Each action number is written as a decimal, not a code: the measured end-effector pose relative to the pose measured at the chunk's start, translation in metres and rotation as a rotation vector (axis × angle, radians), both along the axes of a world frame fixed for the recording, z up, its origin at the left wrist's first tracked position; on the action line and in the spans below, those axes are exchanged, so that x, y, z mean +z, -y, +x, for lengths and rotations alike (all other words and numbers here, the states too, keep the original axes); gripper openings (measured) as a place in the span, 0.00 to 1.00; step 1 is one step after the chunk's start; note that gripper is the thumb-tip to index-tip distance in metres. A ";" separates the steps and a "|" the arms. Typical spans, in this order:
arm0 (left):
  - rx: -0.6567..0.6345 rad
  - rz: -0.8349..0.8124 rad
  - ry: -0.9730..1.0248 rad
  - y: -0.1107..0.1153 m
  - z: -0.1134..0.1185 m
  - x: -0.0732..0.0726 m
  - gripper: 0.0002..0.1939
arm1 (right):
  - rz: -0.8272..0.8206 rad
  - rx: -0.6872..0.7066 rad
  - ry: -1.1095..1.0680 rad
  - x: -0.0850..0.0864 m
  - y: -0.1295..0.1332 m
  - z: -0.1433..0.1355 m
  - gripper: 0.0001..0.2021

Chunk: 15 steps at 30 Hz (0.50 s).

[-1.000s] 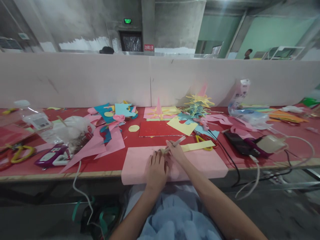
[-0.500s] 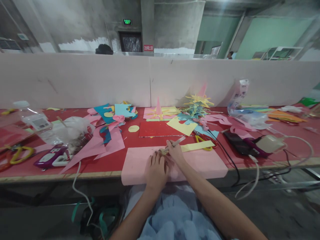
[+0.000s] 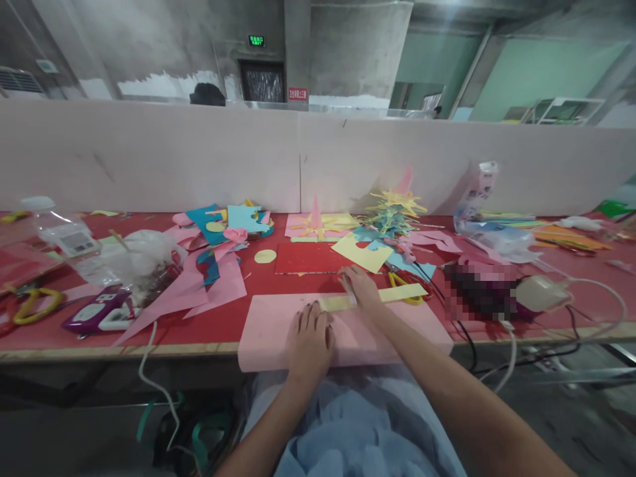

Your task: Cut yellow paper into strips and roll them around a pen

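My left hand (image 3: 311, 338) lies flat, fingers stretched out, on a sheet of pink paper (image 3: 268, 324) that hangs over the table edge. Its fingertips rest by the left end of a long pale-yellow paper strip (image 3: 402, 292). A slim whitish pen-like tool (image 3: 350, 289) is in my right hand (image 3: 365, 289), fingers closed around it, standing steeply over the strip. Whether its tip touches the paper I cannot tell. Just beyond are a red sheet (image 3: 308, 257) and a cut yellow sheet (image 3: 355, 252).
Yellow-handled scissors (image 3: 397, 289) lie under the strip's right end. Behind stands a layered paper tree (image 3: 395, 209) beside a pink paper cone (image 3: 317, 218). Pink scraps (image 3: 221, 285), a purple device (image 3: 99, 311), a plastic bottle (image 3: 64, 232) and a white adapter (image 3: 539, 289) with cables flank the work.
My right hand has moved right and slightly away from me along the strip, and the pen-like tool now stands steeper. More of the strip shows between my hands. My left hand stays nearly still.
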<state>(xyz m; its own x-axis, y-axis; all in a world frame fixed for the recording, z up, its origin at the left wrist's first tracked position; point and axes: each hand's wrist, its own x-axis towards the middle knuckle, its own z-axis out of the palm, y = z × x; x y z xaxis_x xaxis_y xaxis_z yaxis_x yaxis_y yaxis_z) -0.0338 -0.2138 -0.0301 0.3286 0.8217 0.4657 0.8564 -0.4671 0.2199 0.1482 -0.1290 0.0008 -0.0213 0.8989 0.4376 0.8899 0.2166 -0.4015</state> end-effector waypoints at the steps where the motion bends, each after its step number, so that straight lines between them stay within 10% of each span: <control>1: 0.001 -0.020 -0.007 0.000 0.000 0.003 0.15 | -0.034 -0.005 0.102 0.002 -0.006 0.009 0.12; 6: -0.022 -0.236 -0.143 -0.010 0.000 0.040 0.13 | -0.281 0.008 0.358 0.020 -0.041 0.041 0.17; 10: -0.085 -0.358 -0.264 -0.038 0.003 0.073 0.14 | -0.443 0.284 0.370 0.046 -0.069 0.055 0.18; 15: -0.090 -0.563 -0.282 -0.081 0.006 0.081 0.16 | -0.551 0.338 0.308 0.069 -0.098 0.070 0.19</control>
